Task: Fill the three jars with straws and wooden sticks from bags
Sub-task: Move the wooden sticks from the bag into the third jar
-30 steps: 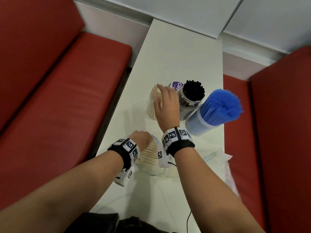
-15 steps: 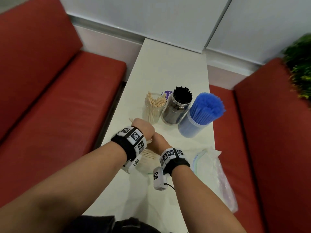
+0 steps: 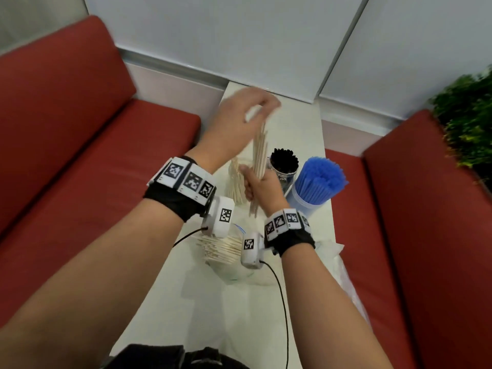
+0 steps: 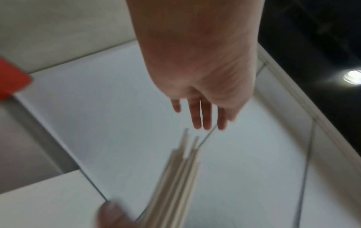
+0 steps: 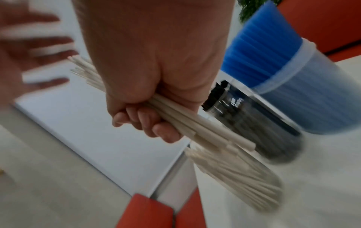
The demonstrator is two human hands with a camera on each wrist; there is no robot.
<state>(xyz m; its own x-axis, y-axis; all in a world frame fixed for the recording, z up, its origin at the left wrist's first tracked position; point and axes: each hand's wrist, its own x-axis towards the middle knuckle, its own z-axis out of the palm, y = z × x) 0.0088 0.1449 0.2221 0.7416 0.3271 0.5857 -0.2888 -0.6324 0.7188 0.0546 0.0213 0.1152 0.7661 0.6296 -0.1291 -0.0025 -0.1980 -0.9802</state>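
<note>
My right hand [image 3: 262,186] grips a bundle of wooden sticks [image 3: 259,155] upright, just in front of the clear jar of wooden sticks [image 3: 234,185]. The fist around the bundle [image 5: 205,131] shows in the right wrist view, with the hand [image 5: 148,120] closed tight. My left hand [image 3: 247,115] hovers above the stick tops with straight fingers [image 4: 201,117] and holds nothing. Beside the stick jar stand a jar of black straws [image 3: 283,166] and a jar of blue straws [image 3: 316,187]. A clear bag of wooden sticks [image 3: 222,249] lies under my wrists.
The narrow white table [image 3: 292,129] runs between two red benches [image 3: 80,155] toward a white wall. An empty clear plastic bag [image 3: 340,265] lies at the table's right edge. A green plant [image 3: 468,115] stands at the far right.
My right hand has lifted a bundle of sticks out of the bag and up beside the stick jar. My left hand has left the bag and risen above the bundle.
</note>
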